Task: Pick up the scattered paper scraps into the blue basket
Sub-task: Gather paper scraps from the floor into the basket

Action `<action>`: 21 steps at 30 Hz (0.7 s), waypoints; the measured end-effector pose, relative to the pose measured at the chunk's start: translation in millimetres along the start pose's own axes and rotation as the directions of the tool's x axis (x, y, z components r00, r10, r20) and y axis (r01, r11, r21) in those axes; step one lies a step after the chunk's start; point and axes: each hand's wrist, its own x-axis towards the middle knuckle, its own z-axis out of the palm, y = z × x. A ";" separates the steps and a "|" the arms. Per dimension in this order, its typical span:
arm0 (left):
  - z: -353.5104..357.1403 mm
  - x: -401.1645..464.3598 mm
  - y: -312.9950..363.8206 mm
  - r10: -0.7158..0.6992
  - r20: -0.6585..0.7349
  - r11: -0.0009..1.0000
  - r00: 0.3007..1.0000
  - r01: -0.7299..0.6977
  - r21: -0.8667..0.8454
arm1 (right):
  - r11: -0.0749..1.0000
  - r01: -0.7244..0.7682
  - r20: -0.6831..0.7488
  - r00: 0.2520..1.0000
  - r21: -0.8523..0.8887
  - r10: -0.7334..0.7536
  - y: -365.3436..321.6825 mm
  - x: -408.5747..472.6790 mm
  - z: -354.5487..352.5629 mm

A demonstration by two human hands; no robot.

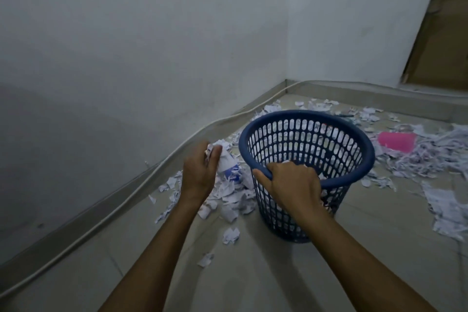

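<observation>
The basket is dark blue plastic, smooth with a dull sheen, its wall a lattice of moulded slots and its rim a solid rounded band. The scraps around it are thin white paper, matt, torn at ragged edges and crumpled, some printed in blue; at 3 o'clock from the basket many are fine shredded strips. The wad in the left hand is the same creased paper. A pink sheet at 2 o'clock looks smooth and flat; paper or plastic, I cannot tell. The floor is pale smooth tile with a faint gloss. The walls are matt painted plaster, lightly scuffed.
</observation>
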 end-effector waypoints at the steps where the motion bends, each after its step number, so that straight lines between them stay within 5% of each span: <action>1: -1.1 11.2 9.6 0.037 -0.007 0.999 0.999 -0.038 -0.007 | 1.000 0.002 0.008 1.000 0.006 -0.002 -1.0 -0.1 -0.1; 9: 25.7 88.3 68.4 0.211 0.085 0.977 0.974 -0.209 -0.041 | 0.998 -0.010 0.010 1.000 0.059 0.010 -7.2 0.7 -5.0; 21: 92.1 89.9 77.0 0.122 0.459 0.992 0.880 -0.099 -0.075 | 0.997 -0.069 -0.144 0.987 0.044 0.075 -9.7 1.1 4.8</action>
